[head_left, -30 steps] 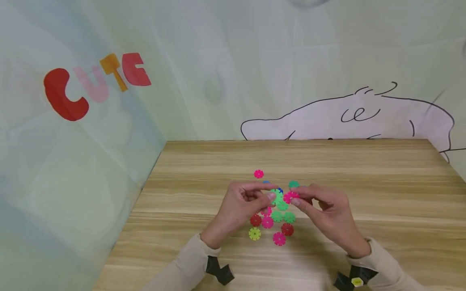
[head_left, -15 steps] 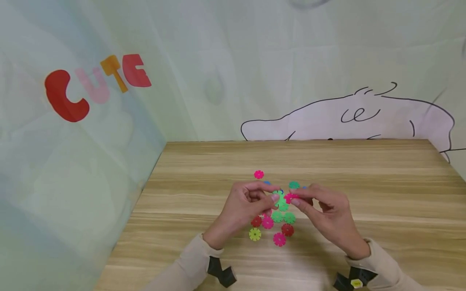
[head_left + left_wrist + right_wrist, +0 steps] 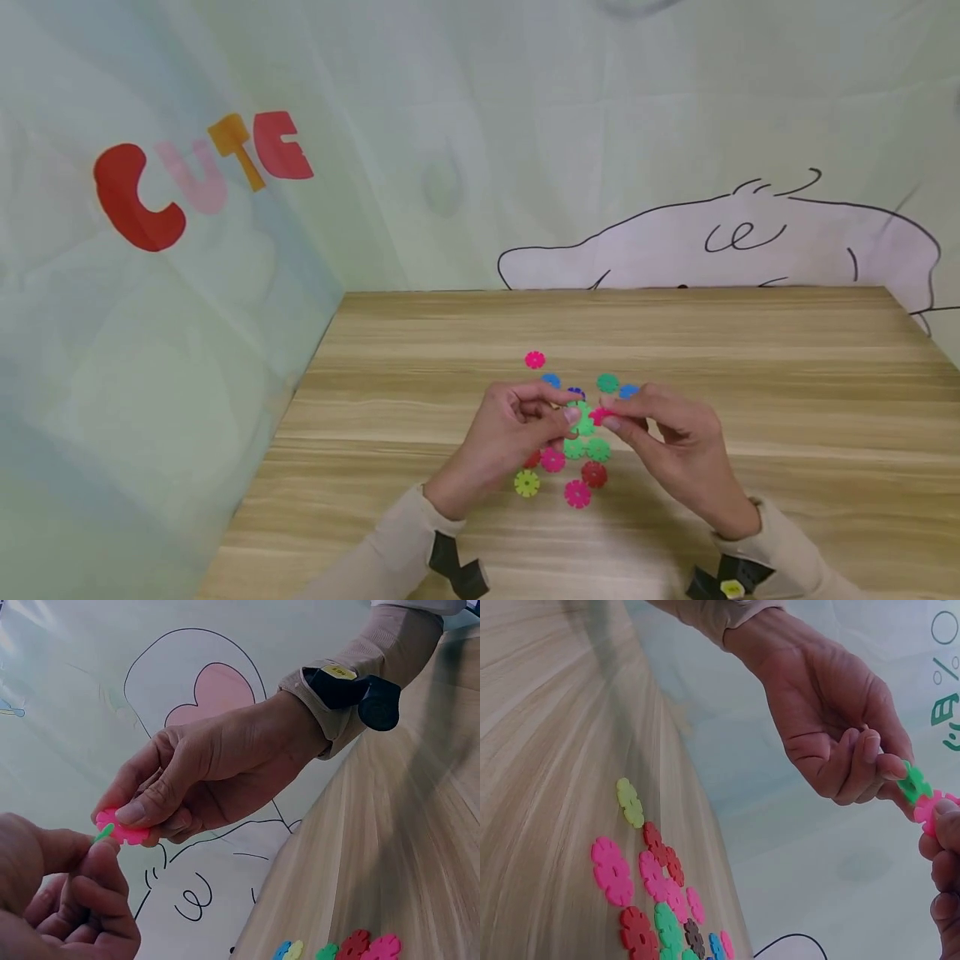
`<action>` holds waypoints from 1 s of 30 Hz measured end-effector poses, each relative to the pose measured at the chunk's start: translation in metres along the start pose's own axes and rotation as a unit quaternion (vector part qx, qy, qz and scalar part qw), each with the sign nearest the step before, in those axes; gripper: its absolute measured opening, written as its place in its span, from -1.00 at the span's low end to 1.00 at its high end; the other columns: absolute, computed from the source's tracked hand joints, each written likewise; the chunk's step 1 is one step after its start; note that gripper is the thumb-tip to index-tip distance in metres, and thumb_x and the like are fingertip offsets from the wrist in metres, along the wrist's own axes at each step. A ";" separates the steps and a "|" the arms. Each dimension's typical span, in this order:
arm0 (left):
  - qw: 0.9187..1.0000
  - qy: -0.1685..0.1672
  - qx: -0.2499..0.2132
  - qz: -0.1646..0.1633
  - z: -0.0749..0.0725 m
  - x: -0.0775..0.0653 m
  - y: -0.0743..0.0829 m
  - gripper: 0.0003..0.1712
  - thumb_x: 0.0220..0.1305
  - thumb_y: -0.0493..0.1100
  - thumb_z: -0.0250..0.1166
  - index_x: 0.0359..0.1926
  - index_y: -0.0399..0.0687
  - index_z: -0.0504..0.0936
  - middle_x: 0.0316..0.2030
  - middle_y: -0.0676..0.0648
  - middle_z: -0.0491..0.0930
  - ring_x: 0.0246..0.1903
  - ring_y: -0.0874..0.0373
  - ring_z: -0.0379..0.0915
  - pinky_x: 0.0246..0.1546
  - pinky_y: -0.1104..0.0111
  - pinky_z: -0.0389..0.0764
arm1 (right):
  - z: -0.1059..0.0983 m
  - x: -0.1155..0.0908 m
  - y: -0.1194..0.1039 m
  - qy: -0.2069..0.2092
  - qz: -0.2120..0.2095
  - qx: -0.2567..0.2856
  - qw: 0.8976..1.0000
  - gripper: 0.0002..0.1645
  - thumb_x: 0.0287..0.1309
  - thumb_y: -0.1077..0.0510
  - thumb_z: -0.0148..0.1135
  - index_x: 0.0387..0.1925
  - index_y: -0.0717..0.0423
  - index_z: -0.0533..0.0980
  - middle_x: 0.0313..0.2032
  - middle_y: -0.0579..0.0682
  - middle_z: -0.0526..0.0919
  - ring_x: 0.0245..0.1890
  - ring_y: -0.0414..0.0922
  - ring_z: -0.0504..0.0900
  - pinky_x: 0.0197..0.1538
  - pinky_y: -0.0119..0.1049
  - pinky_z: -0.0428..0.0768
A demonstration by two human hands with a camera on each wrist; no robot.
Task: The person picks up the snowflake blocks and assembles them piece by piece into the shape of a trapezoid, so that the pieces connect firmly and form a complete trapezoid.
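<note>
My left hand (image 3: 510,437) pinches a green notched plastic disc (image 3: 913,783) between thumb and forefinger. In my right hand (image 3: 678,446) a pink notched disc (image 3: 124,827) is gripped the same way. Both wrist views show the two discs meeting at their edges, set at an angle to each other; how deep the slots engage is hidden by fingertips. The hands hover over loose discs on the table, among them a yellow disc (image 3: 527,483), a pink disc (image 3: 577,494) and a red disc (image 3: 594,474).
Beyond the hands lie another pink disc (image 3: 535,360), a teal disc (image 3: 607,383) and a blue disc (image 3: 628,391). The wooden table (image 3: 390,358) ends at a printed cloth backdrop (image 3: 420,167). Each sleeve carries a black wrist mount (image 3: 457,567).
My left hand has shifted slightly right and toward me, bringing the green disc up against the pink one. The right hand has dipped slightly, and the pink disc is turned more edge-on.
</note>
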State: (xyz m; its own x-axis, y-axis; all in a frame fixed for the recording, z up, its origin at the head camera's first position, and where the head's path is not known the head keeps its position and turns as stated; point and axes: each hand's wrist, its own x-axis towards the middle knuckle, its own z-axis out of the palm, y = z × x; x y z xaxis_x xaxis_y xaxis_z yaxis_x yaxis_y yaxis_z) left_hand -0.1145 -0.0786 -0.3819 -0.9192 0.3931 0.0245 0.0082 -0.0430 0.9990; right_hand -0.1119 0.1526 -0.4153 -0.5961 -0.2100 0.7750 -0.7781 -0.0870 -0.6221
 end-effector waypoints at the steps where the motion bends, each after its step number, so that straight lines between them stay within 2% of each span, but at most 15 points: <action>1: 1.000 0.001 0.000 0.000 0.000 0.000 0.000 -0.72 0.44 -0.29 0.42 0.09 -0.35 0.76 -0.47 0.19 0.74 -0.50 0.28 0.60 -0.42 0.53 0.66 | 0.000 0.000 0.001 0.000 -0.001 0.003 1.000 -0.64 0.14 0.59 0.41 -0.01 0.40 0.74 -0.49 0.01 0.61 -0.46 -0.25 0.39 -0.50 -0.38 0.35; 8: 1.000 0.012 0.011 -0.007 0.001 0.002 -0.001 -0.74 0.42 -0.26 0.44 0.05 -0.30 0.79 -0.49 0.18 0.74 -0.51 0.26 0.58 -0.47 0.54 0.60 | 0.002 -0.001 0.005 0.006 -0.017 -0.005 1.000 -0.72 0.19 0.51 0.45 -0.04 0.40 0.75 -0.51 0.01 0.58 -0.46 -0.26 0.39 -0.50 -0.41 0.35; 14: 0.999 0.015 0.028 0.013 0.000 0.002 0.000 -0.75 0.41 -0.27 0.43 0.02 -0.33 0.79 -0.52 0.18 0.70 -0.54 0.25 0.54 -0.53 0.54 0.52 | 0.005 -0.001 0.007 0.006 -0.033 -0.031 0.999 -0.77 0.18 0.46 0.48 -0.09 0.34 0.78 -0.53 -0.01 0.60 -0.46 -0.29 0.41 -0.47 -0.44 0.39; 20: 0.999 0.015 0.017 0.024 0.002 0.004 -0.001 -0.72 0.41 -0.30 0.41 0.05 -0.42 0.76 -0.52 0.18 0.69 -0.57 0.25 0.51 -0.55 0.56 0.49 | 0.006 -0.001 0.007 0.012 -0.029 -0.033 0.999 -0.78 0.22 0.44 0.47 -0.08 0.35 0.77 -0.54 -0.04 0.57 -0.47 -0.29 0.39 -0.48 -0.43 0.37; 25: 1.000 0.014 0.007 0.008 0.002 0.005 -0.003 -0.73 0.42 -0.29 0.40 0.06 -0.36 0.77 -0.50 0.16 0.72 -0.55 0.26 0.53 -0.51 0.55 0.55 | 0.006 -0.001 0.009 0.010 -0.024 -0.008 1.000 -0.75 0.23 0.48 0.44 -0.05 0.40 0.75 -0.52 -0.02 0.57 -0.46 -0.26 0.38 -0.50 -0.41 0.36; 28: 1.000 0.007 -0.004 -0.004 0.000 0.006 -0.004 -0.73 0.44 -0.28 0.40 0.08 -0.32 0.78 -0.47 0.15 0.74 -0.53 0.28 0.54 -0.47 0.54 0.59 | 0.004 -0.001 0.010 0.006 -0.020 0.004 1.000 -0.74 0.23 0.49 0.43 -0.04 0.42 0.74 -0.46 0.01 0.65 -0.45 -0.26 0.40 -0.51 -0.41 0.34; 30: 1.000 0.004 -0.013 -0.009 0.000 0.007 -0.003 -0.71 0.45 -0.27 0.39 0.10 -0.35 0.76 -0.46 0.15 0.75 -0.52 0.28 0.54 -0.45 0.53 0.60 | 0.002 0.000 0.011 0.005 -0.015 0.003 1.000 -0.71 0.22 0.49 0.43 -0.01 0.42 0.73 -0.38 0.03 0.74 -0.41 -0.26 0.50 -0.44 -0.47 0.45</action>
State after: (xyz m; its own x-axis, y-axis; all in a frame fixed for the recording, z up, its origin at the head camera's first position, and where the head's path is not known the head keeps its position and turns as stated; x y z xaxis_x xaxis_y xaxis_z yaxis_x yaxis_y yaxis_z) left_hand -0.1207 -0.0758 -0.3843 -0.9223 0.3863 0.0066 -0.0184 -0.0608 0.9980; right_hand -0.1202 0.1501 -0.4225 -0.5749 -0.1968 0.7942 -0.7943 -0.0990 -0.5995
